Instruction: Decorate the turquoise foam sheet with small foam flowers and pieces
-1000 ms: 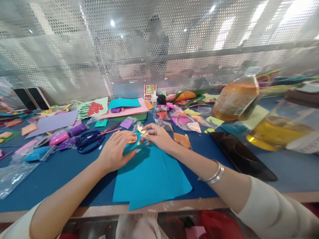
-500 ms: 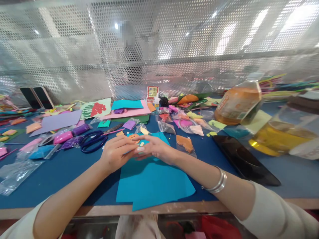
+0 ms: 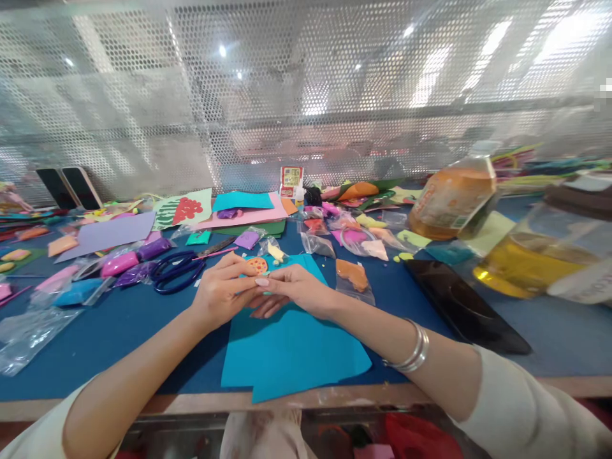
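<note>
My left hand [image 3: 222, 288] and my right hand [image 3: 299, 290] meet above a bright blue foam sheet [image 3: 296, 354], their fingertips touching. The fingers of both are closed together, and whatever lies between them is hidden. Just behind the fingertips, a round orange piece with small spots [image 3: 258, 265] rests on the upper part of the sheet. A clear bag with pale yellow clay [image 3: 276, 250] sits beyond it. To the right of my right hand is a bag of orange clay [image 3: 352, 275].
Dark blue scissors [image 3: 178, 273] lie left of my hands, among bagged clay such as a pink packet [image 3: 120, 264]. A black phone [image 3: 466, 306], an orange drink bottle [image 3: 454, 197] and a jar of yellow liquid [image 3: 535, 255] occupy the right. Perforated metal panel [image 3: 306, 83] stands behind.
My right hand's fingers have turned and closed against my left fingertips. Small pale yellow bits seen at the fingertips earlier are hidden now. The round orange piece shows more fully.
</note>
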{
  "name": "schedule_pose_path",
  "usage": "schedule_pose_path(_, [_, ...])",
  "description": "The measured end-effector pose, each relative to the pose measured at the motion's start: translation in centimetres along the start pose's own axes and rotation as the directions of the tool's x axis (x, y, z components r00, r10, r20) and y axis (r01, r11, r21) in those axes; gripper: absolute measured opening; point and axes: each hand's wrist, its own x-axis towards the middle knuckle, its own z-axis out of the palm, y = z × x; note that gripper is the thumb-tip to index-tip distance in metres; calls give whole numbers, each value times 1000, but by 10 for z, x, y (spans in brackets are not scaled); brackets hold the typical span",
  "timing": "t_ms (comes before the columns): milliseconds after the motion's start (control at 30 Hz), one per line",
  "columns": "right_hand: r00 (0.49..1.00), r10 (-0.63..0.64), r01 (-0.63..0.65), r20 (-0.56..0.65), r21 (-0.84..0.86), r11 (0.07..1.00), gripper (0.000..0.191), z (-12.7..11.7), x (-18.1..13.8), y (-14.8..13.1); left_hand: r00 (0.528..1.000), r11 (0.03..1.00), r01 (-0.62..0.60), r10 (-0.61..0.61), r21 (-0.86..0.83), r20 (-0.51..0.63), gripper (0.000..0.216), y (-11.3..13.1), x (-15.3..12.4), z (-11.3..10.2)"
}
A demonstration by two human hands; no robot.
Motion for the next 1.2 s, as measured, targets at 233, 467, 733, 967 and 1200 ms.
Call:
schedule_pose_path(233, [961, -112, 124, -252, 33, 992, 20, -7, 3, -9, 992, 981, -2, 26, 193, -124, 3, 2, 6, -11])
schedule_pose_path(467, [713, -240, 291, -658, -34, 956, 24, -46, 7, -23, 973, 962, 224, -211, 155, -95, 19, -7, 1, -8])
schedule_pose_path(733, [828, -218, 171, -516, -138, 976, 30, -29, 8, -13, 986, 986, 158, -155, 59, -54, 20, -8, -1, -4])
schedule_pose_path(967, [852, -226, 125, -473, -234, 964, 16, -36, 11, -6, 981, 974, 174, -184, 142, 55, 22, -11, -3, -1])
schedule_pose_path(1200, [849, -203, 117, -488, -201, 973, 22, -37, 10, -5, 946, 961, 272, -277, 52, 168, 15, -13, -7, 3])
